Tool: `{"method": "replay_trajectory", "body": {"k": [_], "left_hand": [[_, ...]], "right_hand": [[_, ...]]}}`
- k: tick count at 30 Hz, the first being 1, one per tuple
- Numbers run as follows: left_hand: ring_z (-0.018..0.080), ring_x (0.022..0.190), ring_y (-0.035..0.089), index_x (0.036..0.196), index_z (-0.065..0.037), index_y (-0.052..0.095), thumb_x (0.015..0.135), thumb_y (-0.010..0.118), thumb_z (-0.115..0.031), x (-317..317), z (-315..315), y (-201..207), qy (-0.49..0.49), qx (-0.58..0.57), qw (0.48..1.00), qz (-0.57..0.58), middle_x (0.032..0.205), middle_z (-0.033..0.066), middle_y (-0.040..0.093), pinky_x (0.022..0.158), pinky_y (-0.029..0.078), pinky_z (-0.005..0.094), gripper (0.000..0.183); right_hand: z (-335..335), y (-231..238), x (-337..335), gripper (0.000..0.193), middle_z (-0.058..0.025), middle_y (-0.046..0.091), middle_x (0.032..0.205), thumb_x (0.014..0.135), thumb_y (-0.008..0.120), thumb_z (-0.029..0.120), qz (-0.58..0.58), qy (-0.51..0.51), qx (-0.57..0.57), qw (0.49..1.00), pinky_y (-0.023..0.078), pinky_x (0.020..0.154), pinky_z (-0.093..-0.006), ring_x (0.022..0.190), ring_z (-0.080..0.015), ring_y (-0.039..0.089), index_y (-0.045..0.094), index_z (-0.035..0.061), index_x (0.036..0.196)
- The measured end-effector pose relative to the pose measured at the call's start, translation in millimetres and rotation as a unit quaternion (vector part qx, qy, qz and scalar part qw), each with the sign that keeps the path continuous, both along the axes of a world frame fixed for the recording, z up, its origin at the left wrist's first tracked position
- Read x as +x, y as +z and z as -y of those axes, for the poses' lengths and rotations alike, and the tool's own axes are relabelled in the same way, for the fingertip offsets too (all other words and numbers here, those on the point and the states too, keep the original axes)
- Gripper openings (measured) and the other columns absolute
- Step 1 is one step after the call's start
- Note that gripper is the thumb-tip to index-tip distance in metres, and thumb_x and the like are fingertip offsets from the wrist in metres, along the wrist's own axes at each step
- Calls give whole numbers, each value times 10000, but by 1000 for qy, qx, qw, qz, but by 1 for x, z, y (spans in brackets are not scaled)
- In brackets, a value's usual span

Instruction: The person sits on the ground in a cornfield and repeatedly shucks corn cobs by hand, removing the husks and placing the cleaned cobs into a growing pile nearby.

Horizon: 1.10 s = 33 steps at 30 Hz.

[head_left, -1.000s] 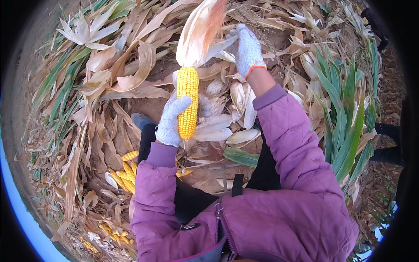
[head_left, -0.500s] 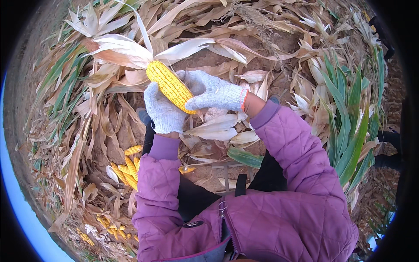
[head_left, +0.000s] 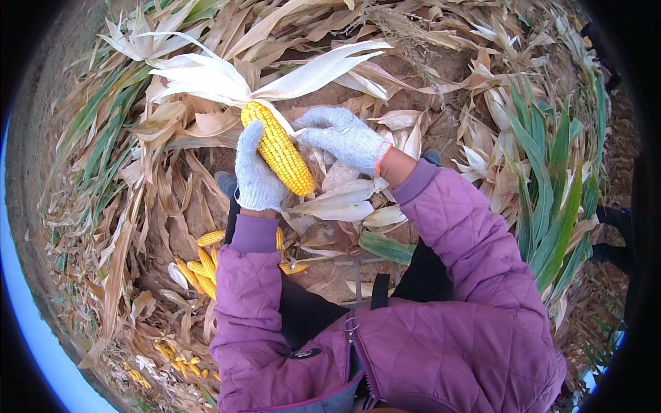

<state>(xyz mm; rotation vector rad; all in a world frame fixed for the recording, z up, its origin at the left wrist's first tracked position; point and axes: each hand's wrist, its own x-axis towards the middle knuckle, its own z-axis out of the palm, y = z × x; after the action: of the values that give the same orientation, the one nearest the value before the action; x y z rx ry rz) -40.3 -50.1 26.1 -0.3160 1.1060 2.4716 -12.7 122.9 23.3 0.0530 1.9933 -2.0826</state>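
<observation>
A yellow ear of corn [head_left: 281, 153] lies tilted across my left hand [head_left: 257, 171], which is closed round it with the thumb along its upper side. White husk leaves [head_left: 206, 79] are peeled back from its far end and spread to both sides. Just right of the ear, my right hand [head_left: 339, 138] pinches a narrow pale strip of husk [head_left: 281, 118] that runs down from the ear's far end. Both hands wear white knitted gloves, and a red-orange band circles the right wrist.
Dry husks and stalks [head_left: 282, 38] cover the ground ahead. Bare yellow ears [head_left: 200, 272] lie in a pile by my left forearm, with more ears [head_left: 180, 361] farther back at lower left. Green corn leaves [head_left: 551, 193] stand on the right. Dark-clothed legs [head_left: 613, 237] show at the right edge.
My right hand has come off the ear's body and now grips a husk strip to its right. The ear has shifted slightly nearer and right, and the right-hand husk leaf has swung up.
</observation>
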Motion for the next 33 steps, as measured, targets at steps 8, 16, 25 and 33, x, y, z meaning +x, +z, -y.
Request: {"method": "replay_trajectory", "body": {"k": [8,16,25,33], "left_hand": [[202,712,646,1172,-42,530,849,694,-139,11,-4,-3,-140,-94,985,-28,916,98,638,643,568,333,376],[245,871,636,1196,-19,499,797,739,-213,14,-16,-21,-199,-412,852,-256,996,100,627,771,508,340,504],[224,874,620,1244,-22,451,757,762,-239,30,-26,-4,-254,-608,665,-352,1009,128,614,794,505,352,617],[158,974,599,1399,-44,388,768,785,-134,47,-7,-2,-347,-300,881,-117,1160,60,579,819,515,311,751]], "right_hand": [[-22,-14,-17,356,-68,646,989,939,636,281,65,-205,-228,949,534,682,-247,857,-108,617,558,13,1160],[3,-30,-19,553,-109,541,1244,850,714,75,-42,-129,-198,971,517,911,-348,1057,-206,595,418,11,1314],[-9,-41,-26,300,-133,629,938,929,538,56,62,-214,-353,909,587,693,-393,829,-255,670,494,34,1225],[-6,-11,-2,301,-138,653,994,1002,415,190,137,-159,-460,863,575,749,-358,871,-244,673,499,14,1232]]}}
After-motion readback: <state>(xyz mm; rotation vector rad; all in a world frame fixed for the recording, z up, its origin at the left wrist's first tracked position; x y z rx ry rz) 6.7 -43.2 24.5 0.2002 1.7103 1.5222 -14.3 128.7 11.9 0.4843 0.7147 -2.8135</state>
